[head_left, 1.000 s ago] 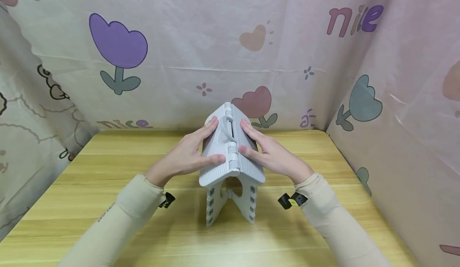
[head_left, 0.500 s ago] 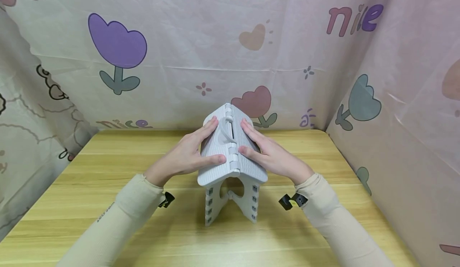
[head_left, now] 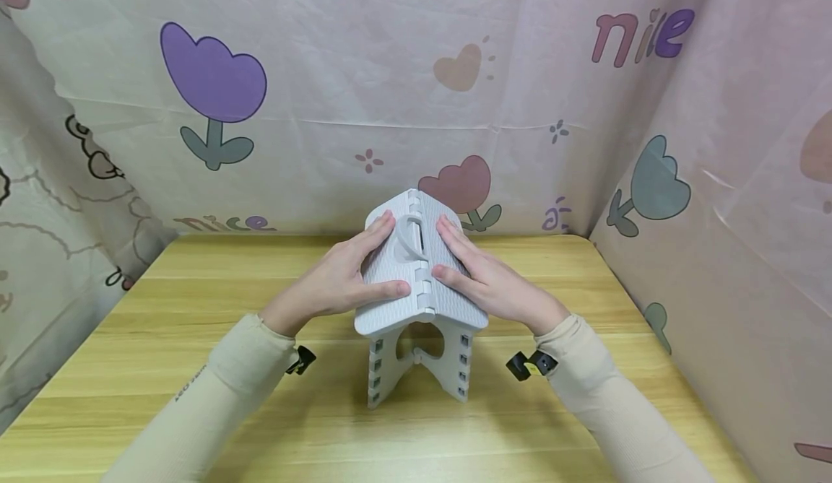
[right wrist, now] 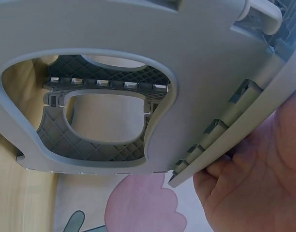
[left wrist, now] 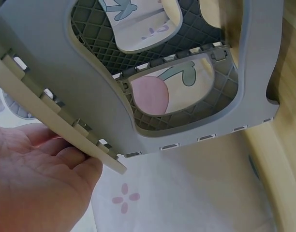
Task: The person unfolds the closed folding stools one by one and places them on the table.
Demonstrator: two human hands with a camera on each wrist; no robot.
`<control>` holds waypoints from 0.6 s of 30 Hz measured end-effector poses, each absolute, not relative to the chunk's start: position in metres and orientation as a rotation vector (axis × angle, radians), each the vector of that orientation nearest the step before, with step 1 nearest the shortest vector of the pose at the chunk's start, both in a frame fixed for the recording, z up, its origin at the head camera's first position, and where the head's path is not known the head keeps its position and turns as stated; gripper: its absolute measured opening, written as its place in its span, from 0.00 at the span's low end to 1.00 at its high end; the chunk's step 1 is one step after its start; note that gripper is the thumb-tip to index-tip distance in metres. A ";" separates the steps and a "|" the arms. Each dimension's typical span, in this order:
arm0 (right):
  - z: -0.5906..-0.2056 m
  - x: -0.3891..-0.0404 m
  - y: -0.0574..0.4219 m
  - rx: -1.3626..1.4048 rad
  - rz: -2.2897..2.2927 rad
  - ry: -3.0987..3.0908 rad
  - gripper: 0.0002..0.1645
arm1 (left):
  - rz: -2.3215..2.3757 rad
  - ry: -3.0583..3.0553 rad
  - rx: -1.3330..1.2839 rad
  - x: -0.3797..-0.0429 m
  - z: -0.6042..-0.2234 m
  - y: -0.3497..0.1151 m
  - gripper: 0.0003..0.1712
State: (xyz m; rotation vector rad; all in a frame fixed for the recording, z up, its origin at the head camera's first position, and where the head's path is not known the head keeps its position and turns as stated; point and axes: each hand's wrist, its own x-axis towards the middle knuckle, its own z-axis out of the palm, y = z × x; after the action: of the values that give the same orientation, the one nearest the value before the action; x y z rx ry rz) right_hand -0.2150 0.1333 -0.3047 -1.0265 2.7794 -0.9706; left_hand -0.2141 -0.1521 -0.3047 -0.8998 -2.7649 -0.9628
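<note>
A pale grey-white folding step stool (head_left: 385, 314) stands half folded on the table, its two top panels sloping down like a roof from a hinged ridge. Along that ridge sits a curved carry handle (head_left: 409, 240). My left hand (head_left: 338, 277) rests on the left panel with fingers and thumb stretched out. On the right panel lies my right hand (head_left: 497, 279), its fingers also straight. Both wrist views look at the stool from the sides, where the legs (left wrist: 186, 137) have large oval cut-outs and a latticed inside. The hinge between the legs (head_left: 416, 354) is bent.
The wood-grain table (head_left: 195, 310) spreads around the stool on all sides. Behind it hangs a printed cloth (head_left: 338, 71) with flowers, hearts and lettering, and more cloth closes off both sides. A small black camera (head_left: 531, 364) is strapped at each wrist.
The stool has opened slightly: its top panels have spread outward and lie a little flatter, and its legs stand farther apart. Both hands remain on the panels, the right shifted marginally outward.
</note>
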 end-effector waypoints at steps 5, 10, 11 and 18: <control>-0.304 -0.215 0.133 -1.028 -0.958 2.789 0.51 | -0.967 -2.776 -0.899 -0.214 -0.304 -0.153 0.63; -0.305 -0.215 0.133 -1.033 -0.947 2.793 0.52 | -0.959 -2.801 -0.917 -0.214 -0.305 -0.154 0.64; -0.304 -0.215 0.133 -1.033 -0.947 2.792 0.52 | -0.958 -2.804 -0.921 -0.214 -0.305 -0.154 0.64; -0.304 -0.215 0.132 -1.028 -0.926 2.804 0.51 | -0.949 -2.795 -0.930 -0.214 -0.306 -0.154 0.64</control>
State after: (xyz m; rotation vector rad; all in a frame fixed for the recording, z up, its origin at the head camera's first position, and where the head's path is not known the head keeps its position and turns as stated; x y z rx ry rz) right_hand -0.2148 0.1325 -0.3040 -1.0277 2.8042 -0.9261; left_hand -0.2137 -0.1539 -0.3060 -0.9296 -2.7947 -0.9485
